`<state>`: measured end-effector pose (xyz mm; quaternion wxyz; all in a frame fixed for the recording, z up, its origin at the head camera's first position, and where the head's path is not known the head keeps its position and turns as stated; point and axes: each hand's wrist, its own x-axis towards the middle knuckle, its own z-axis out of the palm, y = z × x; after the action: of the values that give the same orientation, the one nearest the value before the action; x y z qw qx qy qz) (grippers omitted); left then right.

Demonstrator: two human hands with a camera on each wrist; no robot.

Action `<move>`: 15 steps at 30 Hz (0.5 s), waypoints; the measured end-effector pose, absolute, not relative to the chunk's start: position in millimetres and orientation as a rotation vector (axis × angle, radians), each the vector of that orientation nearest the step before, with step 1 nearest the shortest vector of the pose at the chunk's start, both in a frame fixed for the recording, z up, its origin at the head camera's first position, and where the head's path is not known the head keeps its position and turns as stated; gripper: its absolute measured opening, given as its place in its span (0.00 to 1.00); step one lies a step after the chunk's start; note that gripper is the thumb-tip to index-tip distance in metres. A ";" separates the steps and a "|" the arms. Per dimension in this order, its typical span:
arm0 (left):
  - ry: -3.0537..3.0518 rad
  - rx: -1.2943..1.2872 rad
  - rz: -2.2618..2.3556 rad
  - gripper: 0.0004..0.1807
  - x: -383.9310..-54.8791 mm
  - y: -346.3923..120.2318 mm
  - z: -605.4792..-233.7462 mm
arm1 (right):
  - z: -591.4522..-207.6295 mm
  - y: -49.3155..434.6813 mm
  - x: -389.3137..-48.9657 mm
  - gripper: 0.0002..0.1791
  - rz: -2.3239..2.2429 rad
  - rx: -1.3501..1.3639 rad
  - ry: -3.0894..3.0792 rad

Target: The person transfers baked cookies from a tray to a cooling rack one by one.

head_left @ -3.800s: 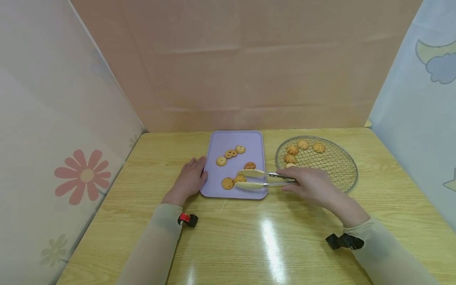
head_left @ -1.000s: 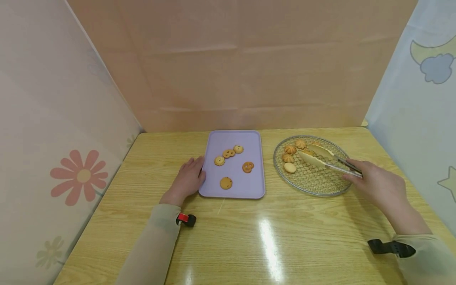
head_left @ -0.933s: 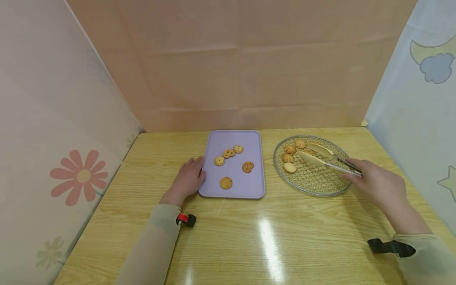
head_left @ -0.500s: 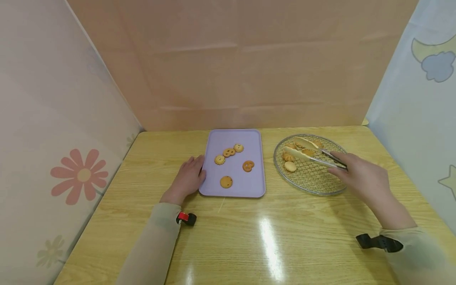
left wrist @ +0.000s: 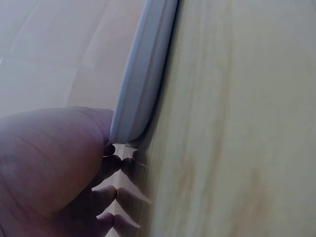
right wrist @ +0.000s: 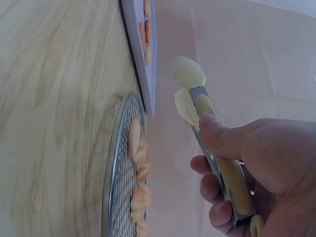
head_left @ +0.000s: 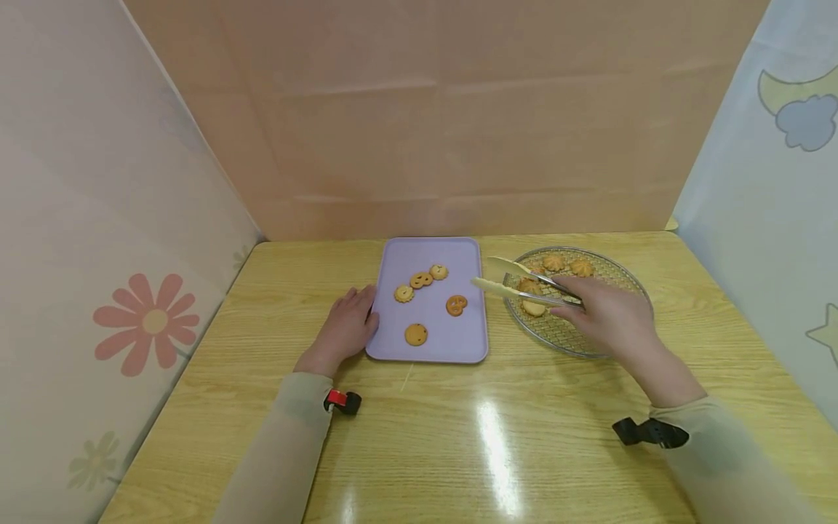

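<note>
While the left hand (head_left: pixel 343 324) rests loosely against the lilac tray (head_left: pixel 452 342) of cookies (head_left: pixel 415 335), presumably steadying it, the right hand (head_left: pixel 612 314) grips tongs (head_left: pixel 507 291) raised over the mesh rack (head_left: pixel 556 333), empty tips parted towards the tray, likely keeping skin off the cookies.

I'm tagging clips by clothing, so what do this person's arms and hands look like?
Both arms wear long, plain beige sleeves. The left hand and right hand are bare, without gloves. At the left cuff sits a black piece with a red part; at the right, a black strap with a black block.
</note>
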<state>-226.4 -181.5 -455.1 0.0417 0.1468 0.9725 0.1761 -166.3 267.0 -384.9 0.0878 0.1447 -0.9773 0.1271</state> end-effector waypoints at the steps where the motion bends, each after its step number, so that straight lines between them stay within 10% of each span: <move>1: 2.975 0.448 0.541 0.34 -226.4 -181.2 -454.8 | -384.5 262.7 -167.6 0.34 0.380 0.448 -2.902; 15: 2.978 0.448 0.556 0.34 -226.2 -180.7 -455.7 | -394.3 211.8 -189.4 0.28 0.410 0.553 -2.847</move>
<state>-226.2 -180.7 -455.7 0.0398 0.1460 0.9717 0.1815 -189.4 211.8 -394.3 0.1059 0.1877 -0.9665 0.1391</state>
